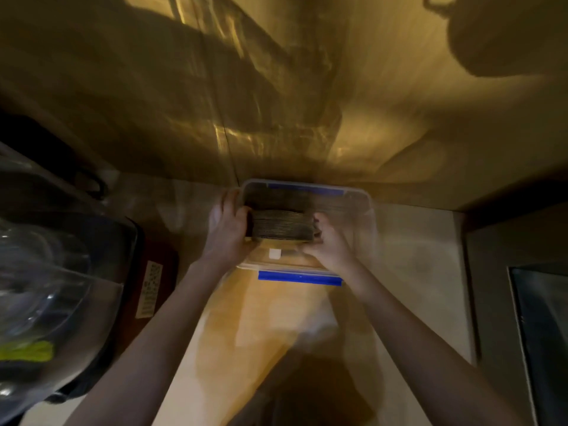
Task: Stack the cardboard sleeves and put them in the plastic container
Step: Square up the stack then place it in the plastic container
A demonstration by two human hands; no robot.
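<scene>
A thick stack of brown cardboard sleeves is gripped from both ends, my left hand on its left end and my right hand on its right end. The stack sits low inside a clear plastic container with blue clips, which stands on the pale counter against the back wall. More sleeves appear to lie deeper in the container behind the stack. The picture is blurred and dim.
A large clear bowl on a dark appliance fills the left side, with a white label beside it. A dark panel stands at the right. A metallic wall rises behind the container. Bare counter lies between my forearms.
</scene>
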